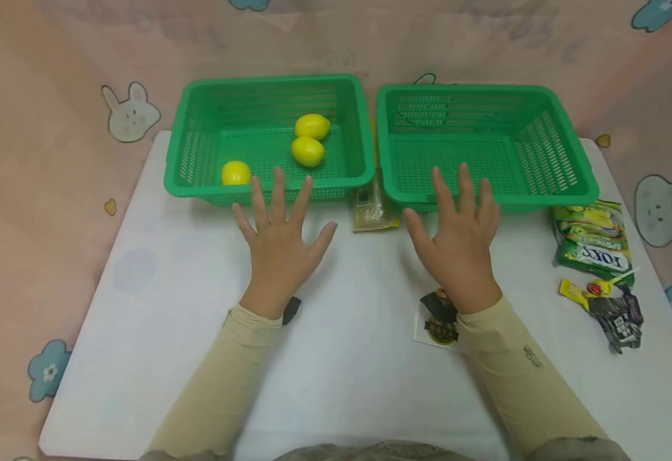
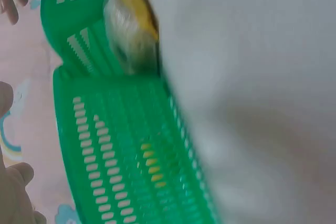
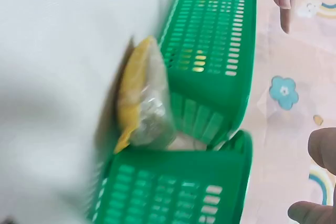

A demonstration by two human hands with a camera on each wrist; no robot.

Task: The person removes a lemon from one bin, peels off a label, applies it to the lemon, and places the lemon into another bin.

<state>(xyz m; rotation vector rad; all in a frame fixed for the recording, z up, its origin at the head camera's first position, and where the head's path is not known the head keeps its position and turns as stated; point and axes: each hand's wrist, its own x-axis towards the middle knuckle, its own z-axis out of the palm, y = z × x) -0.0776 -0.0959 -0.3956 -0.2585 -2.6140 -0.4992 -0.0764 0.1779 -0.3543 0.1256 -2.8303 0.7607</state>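
Observation:
My left hand (image 1: 280, 250), fingers spread and straight, is held over the table before the left green basket (image 1: 197, 191). Inside that basket are three lemons (image 1: 308, 152), two together at the right and one at the front left. My right hand (image 1: 462, 246), also spread, is in front of the right green basket (image 1: 578, 182), its fingertips overlapping the rim in the head view. Neither hand holds anything. A clear and yellow plastic packet (image 3: 144, 98) lies between the baskets. A black-and-clear packet (image 1: 441, 323) lies by the right wrist, partly hidden; a dark piece (image 1: 291, 310) shows beside the left wrist.
On the white table's (image 1: 134, 307) right side lies a green FOX'S candy bag (image 1: 595, 243). Nearer me are a lollipop (image 1: 599, 287), a yellow wrapper (image 1: 574, 293) and a crumpled black wrapper (image 1: 618, 323). A pink printed cloth (image 1: 82, 211) surrounds the table.

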